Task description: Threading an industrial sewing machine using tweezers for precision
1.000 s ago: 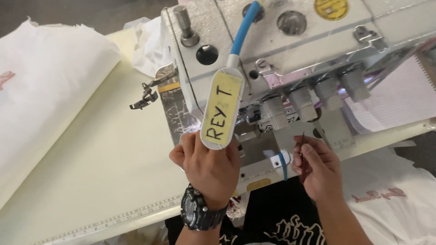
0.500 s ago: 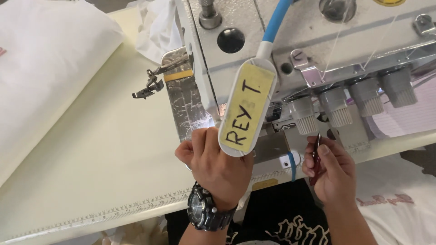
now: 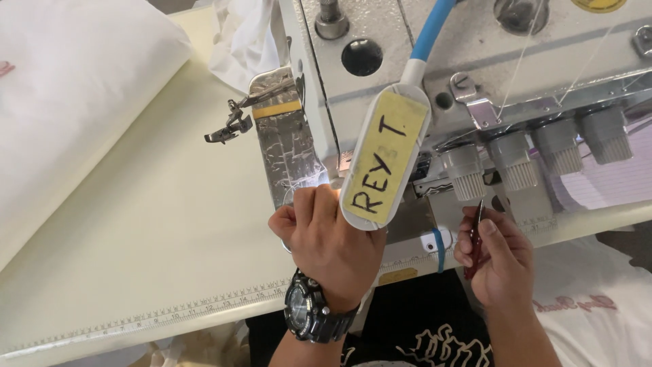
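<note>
While the left hand (image 3: 333, 238) rests half-curled against the front of the grey industrial sewing machine (image 3: 475, 61), its fingers (image 3: 305, 204) bent over the shiny metal plate (image 3: 288, 146) near the needle area, what they hold, if anything, cannot be told from here, since the lamp hides them. A black chunky wristwatch (image 3: 309, 314) sits on that wrist. The right hand (image 3: 496, 255) has its fingers closed in a pinch around a thin dark red metal tool (image 3: 475, 238), likely tweezers, held upright with the tip just under the row of pale ribbed tension knobs (image 3: 516, 160). That tool looks light, stiff and narrow, probably slippery, so it is best gripped mid-shaft as now; its point seems fine and could bend or snag the thin white threads (image 3: 523, 54) running down the machine. A white oval lamp on a blue flexible neck (image 3: 384, 160), with a yellow hand-lettered label, hangs right in front of the work and blocks the view. A presser foot (image 3: 227, 126) sticks out left, over the cream counter (image 3: 149, 238) with a ruler strip along its edge, and folded white cloth (image 3: 75, 88) lies well off to the left
</note>
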